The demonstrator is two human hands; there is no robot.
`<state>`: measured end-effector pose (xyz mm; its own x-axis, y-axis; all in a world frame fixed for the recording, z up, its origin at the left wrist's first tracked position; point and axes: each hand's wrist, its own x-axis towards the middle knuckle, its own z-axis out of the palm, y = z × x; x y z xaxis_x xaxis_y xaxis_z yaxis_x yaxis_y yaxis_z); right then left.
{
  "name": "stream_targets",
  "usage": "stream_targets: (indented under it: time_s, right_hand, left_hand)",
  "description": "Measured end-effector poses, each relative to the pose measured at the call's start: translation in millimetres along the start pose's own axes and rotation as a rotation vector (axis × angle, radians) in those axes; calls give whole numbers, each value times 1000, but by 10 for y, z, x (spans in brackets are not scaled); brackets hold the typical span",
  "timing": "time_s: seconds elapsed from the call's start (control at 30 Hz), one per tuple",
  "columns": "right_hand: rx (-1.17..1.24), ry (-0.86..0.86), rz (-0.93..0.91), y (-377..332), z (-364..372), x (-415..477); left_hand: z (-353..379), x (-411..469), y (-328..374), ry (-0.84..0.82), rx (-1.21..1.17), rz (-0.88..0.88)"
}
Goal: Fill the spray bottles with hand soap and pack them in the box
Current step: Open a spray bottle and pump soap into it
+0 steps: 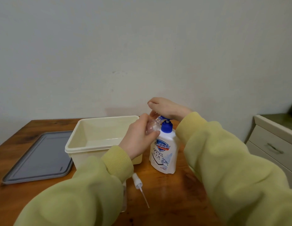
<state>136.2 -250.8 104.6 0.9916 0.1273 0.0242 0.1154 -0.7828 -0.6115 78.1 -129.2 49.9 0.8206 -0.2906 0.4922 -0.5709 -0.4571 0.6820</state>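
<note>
My left hand (138,136) grips a small clear spray bottle (152,126), tilted with its open neck up against the blue nozzle of the hand soap pump. The white soap bottle (164,154) with a blue pump (166,127) stands upright on the table. My right hand (164,108) lies palm down on top of the pump head. A white spray cap with its long dip tube (138,185) lies loose on the table in front of the soap. A cream plastic box (86,141) stands open to the left of the soap.
The box's grey lid (39,157) lies flat at the left of the wooden table (174,193). A clear object is partly hidden under my left sleeve (125,199). A pale drawer cabinet (272,144) stands to the right of the table.
</note>
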Motion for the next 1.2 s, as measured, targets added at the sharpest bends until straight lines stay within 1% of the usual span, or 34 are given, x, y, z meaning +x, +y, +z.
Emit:
stream_targets:
  time_s: [0.13,0.2,0.37,0.47,0.63,0.8,0.93,1.07,1.2]
  right_hand:
    - [-15,18,1,23,47,-10]
    - [14,27,6,63,94,-19]
    - [43,18,-15,5,-5,-26]
    - [37,42,-19,40,24,-18]
    - [24,14,-15,57,76,-35]
    - [50,35,-24,37,19,-13]
    - [24,4,-1,73,96,-15]
    - [56,-17,0,25,-1,-13]
    - [36,0,-1,33,16,-24]
  left_hand:
    - [15,-15,-39,-16,11,11]
    - [32,-46,-61,-35,17,3]
    - [-8,5,-15,-3,16,13]
    - [3,21,-37,-17,20,14]
    - [42,-41,-76,-13,3,-9]
    - [5,5,-36,-6,-7,-5]
    - [66,-47,-97,-17,-5,-27]
    - [16,4,-40,-4,-1,-3]
    - [25,-7,-48,-12,0,0]
